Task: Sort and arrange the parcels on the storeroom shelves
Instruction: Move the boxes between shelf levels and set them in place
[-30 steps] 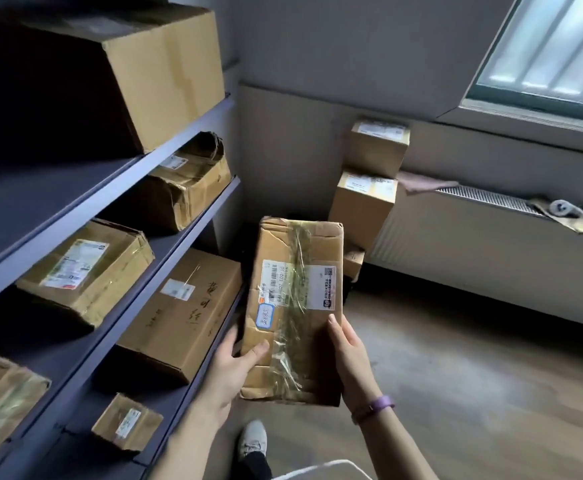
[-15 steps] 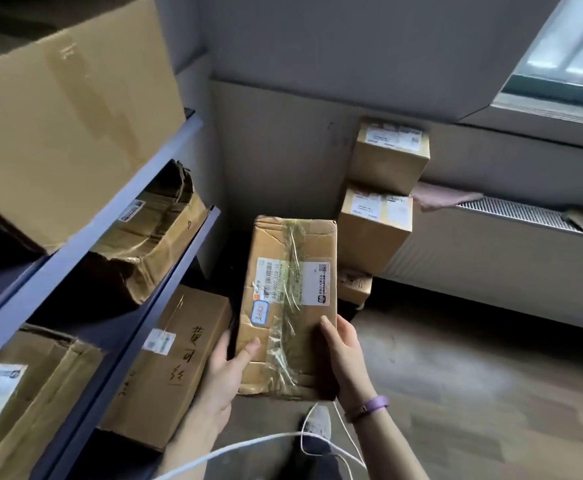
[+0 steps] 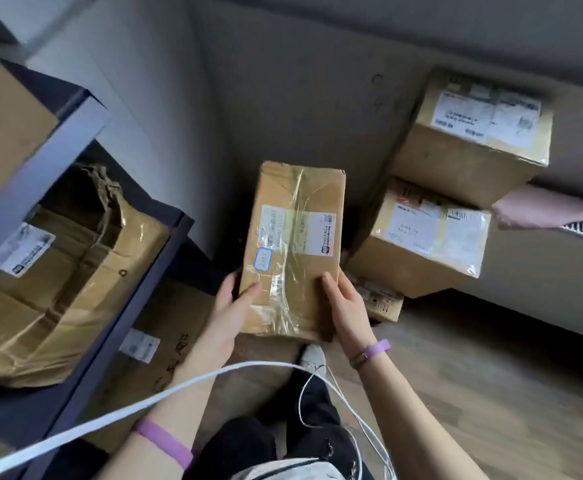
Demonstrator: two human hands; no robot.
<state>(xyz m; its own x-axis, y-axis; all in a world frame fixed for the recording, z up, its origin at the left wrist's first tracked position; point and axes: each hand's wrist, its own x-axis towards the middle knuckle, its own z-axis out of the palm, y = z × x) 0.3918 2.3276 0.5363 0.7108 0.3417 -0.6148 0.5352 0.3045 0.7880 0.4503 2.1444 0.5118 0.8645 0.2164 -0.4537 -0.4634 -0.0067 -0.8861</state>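
Down by the corner of the storeroom, head view, both hands were on one parcel: a tall brown cardboard box wrapped in shiny clear tape, with a white shipping label point(image 3: 293, 251). It was held upright in the air in front of the person, above the wood-plank floor point(image 3: 491, 393) and not touching any shelf.

The left hand point(image 3: 233, 317) gripped the lower left edge, thumb on the front face and the other fingers wrapped behind. The right hand point(image 3: 347, 306) did the same on the lower right edge. So the fingers of both hands were closed round the box.

The label faced the camera, so my guess is this was the check-the-label step, before shelving.

To the left stood the grey metal shelving unit point(image 3: 75, 133). A crumpled, torn-open cardboard box point(image 3: 75, 289) sat on its middle level, and a flat brown box with handwriting point(image 3: 165, 358) on the level below. Two stacked cardboard boxes with white labels point(image 3: 470, 143) leaned at the wall on the right, near the parcel.

Next move probably calls for turning left, finding a gap on a shelf and sliding the parcel in label-out. A white cable point(image 3: 144, 403) hung across the arms, so that's a snag risk.
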